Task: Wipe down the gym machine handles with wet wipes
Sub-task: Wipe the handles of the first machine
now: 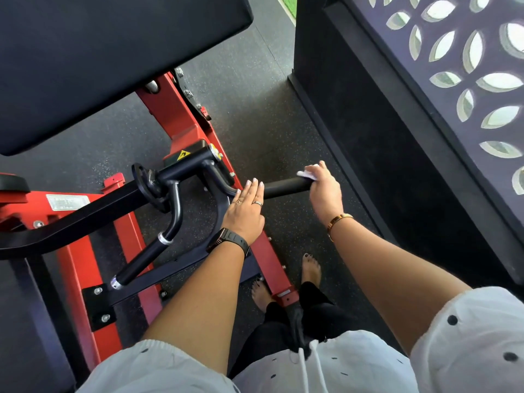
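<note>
A black padded handle (pixel 285 187) sticks out to the right from the machine's black lever arm. My right hand (pixel 324 191) grips the handle's outer end with a white wet wipe (pixel 307 173) bunched under its fingers. My left hand (pixel 245 212) rests on the inner end of the same handle with its fingers straight, a black watch on that wrist. A second black handle (pixel 147 258) with silver end caps angles down to the lower left, untouched.
The red machine frame (pixel 181 114) runs diagonally under the handles, with a big black pad (pixel 113 58) above at the upper left. A dark wall base (pixel 368 137) and patterned screen (pixel 465 69) stand close on the right. My bare feet (pixel 310 269) stand on speckled rubber floor.
</note>
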`<state>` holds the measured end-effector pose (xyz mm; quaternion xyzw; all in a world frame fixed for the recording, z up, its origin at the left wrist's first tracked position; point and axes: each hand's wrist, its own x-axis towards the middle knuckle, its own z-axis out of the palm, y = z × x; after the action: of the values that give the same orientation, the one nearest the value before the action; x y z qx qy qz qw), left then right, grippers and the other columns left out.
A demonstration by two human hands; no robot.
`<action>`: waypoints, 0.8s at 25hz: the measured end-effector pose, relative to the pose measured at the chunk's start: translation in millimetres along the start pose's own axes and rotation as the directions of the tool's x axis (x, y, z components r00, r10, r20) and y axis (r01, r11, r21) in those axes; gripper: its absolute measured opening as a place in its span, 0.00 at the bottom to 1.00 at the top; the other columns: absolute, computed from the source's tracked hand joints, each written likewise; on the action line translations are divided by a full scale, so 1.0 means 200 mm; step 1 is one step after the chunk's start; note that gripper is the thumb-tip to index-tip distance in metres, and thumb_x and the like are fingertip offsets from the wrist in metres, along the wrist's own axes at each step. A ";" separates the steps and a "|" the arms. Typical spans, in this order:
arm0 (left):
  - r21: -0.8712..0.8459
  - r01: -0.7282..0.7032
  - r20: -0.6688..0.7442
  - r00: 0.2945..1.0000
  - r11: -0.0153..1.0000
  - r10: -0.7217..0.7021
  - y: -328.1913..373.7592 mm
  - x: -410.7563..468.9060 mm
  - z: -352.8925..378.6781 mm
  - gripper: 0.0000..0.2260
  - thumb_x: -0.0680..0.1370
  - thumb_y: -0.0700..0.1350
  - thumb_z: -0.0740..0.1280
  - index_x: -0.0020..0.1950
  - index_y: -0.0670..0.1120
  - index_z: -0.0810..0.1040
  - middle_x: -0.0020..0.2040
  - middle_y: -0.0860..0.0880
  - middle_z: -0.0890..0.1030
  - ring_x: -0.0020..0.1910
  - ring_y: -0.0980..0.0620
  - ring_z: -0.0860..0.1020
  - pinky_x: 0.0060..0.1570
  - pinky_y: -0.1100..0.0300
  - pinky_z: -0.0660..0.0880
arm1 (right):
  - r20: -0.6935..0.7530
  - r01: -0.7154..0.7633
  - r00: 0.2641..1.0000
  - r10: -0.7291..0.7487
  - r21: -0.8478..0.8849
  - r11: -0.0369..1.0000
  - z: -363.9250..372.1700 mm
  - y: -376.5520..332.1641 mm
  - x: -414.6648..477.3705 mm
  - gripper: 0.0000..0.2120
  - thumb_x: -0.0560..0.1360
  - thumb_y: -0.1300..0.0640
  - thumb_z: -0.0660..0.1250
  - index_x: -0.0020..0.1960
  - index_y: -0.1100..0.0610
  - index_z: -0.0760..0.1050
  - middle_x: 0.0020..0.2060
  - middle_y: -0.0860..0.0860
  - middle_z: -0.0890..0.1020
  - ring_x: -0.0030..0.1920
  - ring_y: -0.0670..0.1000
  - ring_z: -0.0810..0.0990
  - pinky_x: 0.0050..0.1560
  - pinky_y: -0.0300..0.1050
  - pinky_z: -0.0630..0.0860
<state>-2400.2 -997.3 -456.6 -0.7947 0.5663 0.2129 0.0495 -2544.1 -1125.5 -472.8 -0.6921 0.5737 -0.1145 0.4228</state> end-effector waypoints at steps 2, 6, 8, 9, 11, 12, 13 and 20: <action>-0.004 0.013 0.003 1.000 1.000 -0.013 0.00 0.01 0.00 0.32 0.79 0.41 0.57 0.78 0.43 0.43 0.79 0.45 0.44 0.78 0.50 0.43 0.75 0.56 0.40 | 0.063 0.252 0.968 -0.244 -0.249 0.935 0.06 -0.02 -0.02 0.18 0.78 0.68 0.57 0.63 0.56 0.75 0.63 0.55 0.74 0.67 0.55 0.66 0.68 0.49 0.64; 0.056 0.080 -0.019 0.997 0.995 -0.079 0.00 0.01 0.02 0.32 0.81 0.46 0.57 0.78 0.45 0.41 0.79 0.46 0.40 0.78 0.50 0.41 0.75 0.52 0.41 | 0.232 0.523 0.849 -0.475 -0.243 0.817 0.25 -0.11 -0.15 0.20 0.77 0.66 0.55 0.68 0.64 0.70 0.65 0.60 0.74 0.70 0.60 0.67 0.74 0.54 0.56; 0.030 0.134 -0.042 0.990 0.990 -0.133 -0.02 0.02 0.02 0.31 0.81 0.48 0.55 0.78 0.46 0.41 0.79 0.47 0.39 0.77 0.50 0.40 0.75 0.50 0.42 | 0.286 0.589 0.804 -0.521 -0.265 0.763 0.31 -0.13 -0.21 0.22 0.76 0.65 0.58 0.69 0.67 0.67 0.67 0.61 0.72 0.70 0.60 0.67 0.73 0.53 0.58; 0.026 0.141 -0.040 0.989 0.990 -0.139 -0.03 0.01 0.02 0.31 0.81 0.48 0.55 0.78 0.47 0.40 0.79 0.48 0.39 0.77 0.50 0.40 0.75 0.50 0.42 | 0.291 0.616 0.787 -0.545 -0.304 0.727 0.31 -0.11 -0.21 0.23 0.75 0.64 0.58 0.69 0.67 0.67 0.66 0.62 0.73 0.69 0.60 0.69 0.72 0.54 0.61; 0.031 0.137 -0.025 0.990 0.990 -0.136 -0.05 0.01 0.01 0.33 0.80 0.48 0.57 0.78 0.47 0.39 0.79 0.49 0.39 0.77 0.50 0.39 0.74 0.49 0.41 | 0.305 0.652 0.756 -0.579 -0.434 0.622 0.23 -0.04 -0.14 0.25 0.72 0.60 0.56 0.68 0.64 0.69 0.65 0.60 0.74 0.68 0.60 0.70 0.69 0.56 0.65; 0.034 0.148 -0.022 0.989 0.988 -0.147 -0.06 0.00 0.01 0.34 0.80 0.47 0.58 0.78 0.47 0.39 0.78 0.49 0.38 0.77 0.50 0.39 0.74 0.50 0.40 | 0.316 0.641 0.761 -0.566 -0.496 0.586 0.19 0.00 -0.10 0.25 0.72 0.60 0.57 0.69 0.62 0.69 0.66 0.59 0.73 0.69 0.60 0.69 0.70 0.57 0.63; 0.037 0.168 -0.023 0.986 0.985 -0.167 -0.07 0.00 0.02 0.35 0.79 0.47 0.58 0.78 0.46 0.38 0.78 0.48 0.38 0.77 0.50 0.39 0.74 0.50 0.40 | 0.326 0.622 0.777 -0.539 -0.534 0.573 0.15 0.02 -0.07 0.25 0.72 0.61 0.59 0.69 0.60 0.68 0.67 0.59 0.72 0.69 0.60 0.68 0.71 0.56 0.61; -0.025 0.263 -0.034 0.964 0.965 -0.263 -0.17 0.00 0.04 0.36 0.79 0.46 0.61 0.78 0.44 0.40 0.79 0.46 0.41 0.77 0.48 0.40 0.76 0.51 0.45 | 0.487 0.772 0.634 -0.600 -0.431 0.467 0.37 -0.16 -0.16 0.25 0.74 0.54 0.53 0.66 0.64 0.72 0.63 0.60 0.76 0.66 0.61 0.72 0.68 0.56 0.66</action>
<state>-2371.8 -982.5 -468.4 -0.8670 0.4545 0.1957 0.0588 -2483.6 -1063.1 -484.6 -0.9686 0.1840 0.0079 0.1672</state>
